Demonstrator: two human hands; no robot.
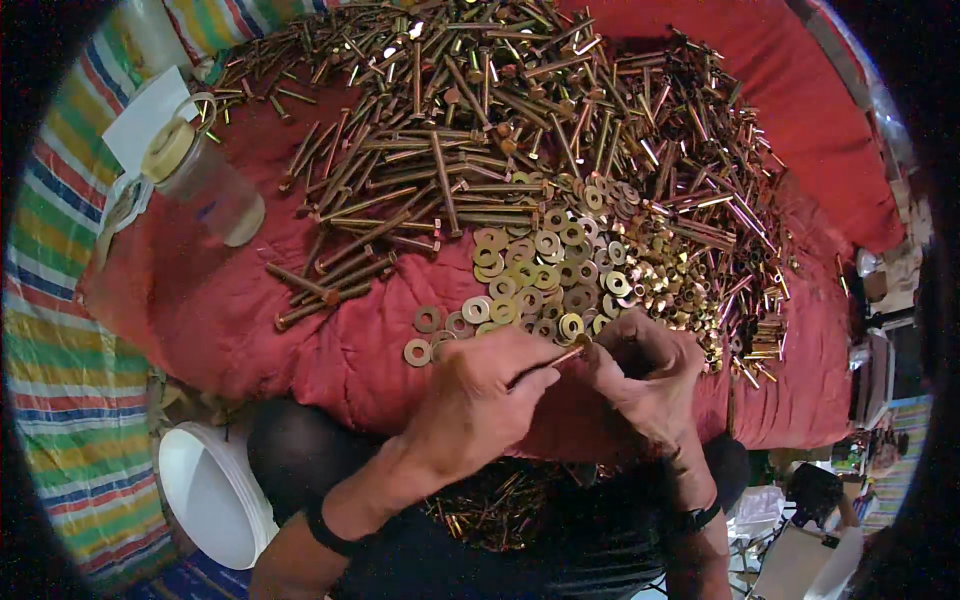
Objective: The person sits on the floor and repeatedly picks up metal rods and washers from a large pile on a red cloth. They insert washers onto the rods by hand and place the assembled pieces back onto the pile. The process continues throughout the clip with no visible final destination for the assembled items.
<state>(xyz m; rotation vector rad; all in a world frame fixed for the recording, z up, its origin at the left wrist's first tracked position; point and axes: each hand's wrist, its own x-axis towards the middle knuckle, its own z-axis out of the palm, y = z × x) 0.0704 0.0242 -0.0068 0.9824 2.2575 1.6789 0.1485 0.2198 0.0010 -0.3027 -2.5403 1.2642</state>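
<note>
My left hand (478,388) is closed around a brassy bolt (568,355), whose shank sticks out to the right between thumb and forefinger. At that end my right hand (648,385) pinches with bent fingers; a small piece there is mostly hidden, and I cannot tell whether it is a washer or a nut. Just beyond the hands lie loose flat washers (547,272) in a heap. Small nuts (672,288) are piled to the right of them. Long hex bolts (400,165) spread behind and left of the washers.
Everything lies on a padded red cloth (340,365). More bolts (720,215) are heaped at the right, and others (495,505) lie low between my legs. A clear plastic jar (225,200) stands at the left. Stacked white tubs (205,490) sit below, beside striped sheeting (75,330).
</note>
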